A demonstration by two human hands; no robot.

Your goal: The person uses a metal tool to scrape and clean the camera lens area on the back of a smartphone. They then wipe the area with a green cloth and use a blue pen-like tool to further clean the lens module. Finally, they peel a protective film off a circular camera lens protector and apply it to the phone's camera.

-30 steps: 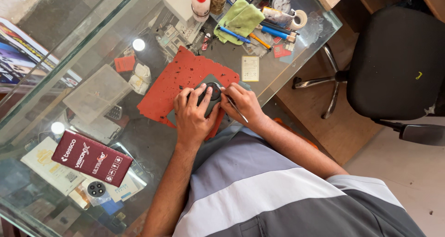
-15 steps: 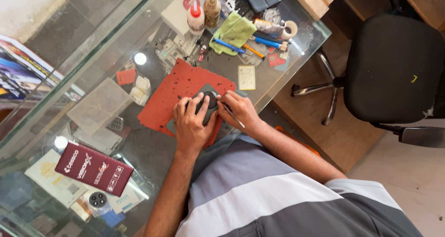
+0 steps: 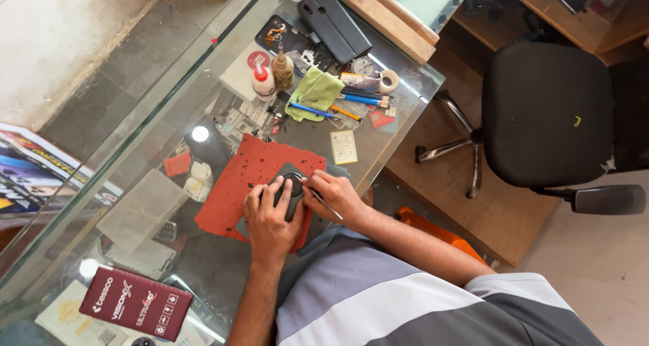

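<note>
A dark phone-like device (image 3: 292, 186) lies on a red work mat (image 3: 250, 180) on the glass counter (image 3: 128, 204). My left hand (image 3: 269, 219) presses down on the device and steadies it. My right hand (image 3: 334, 196) grips a thin metal tool (image 3: 323, 200), whose tip touches the device's upper edge. Both hands sit side by side at the mat's near right corner.
A maroon box (image 3: 136, 303) lies at the near left. Behind the mat are a green cloth (image 3: 315, 93), blue pens (image 3: 362, 99), a tape roll (image 3: 388, 81), small bottles (image 3: 263, 82) and a black case (image 3: 336, 22). A black office chair (image 3: 547, 112) stands right.
The view has tilted, so more of the counter's far end and the chair show. Both hands stay on the device on the red mat.
</note>
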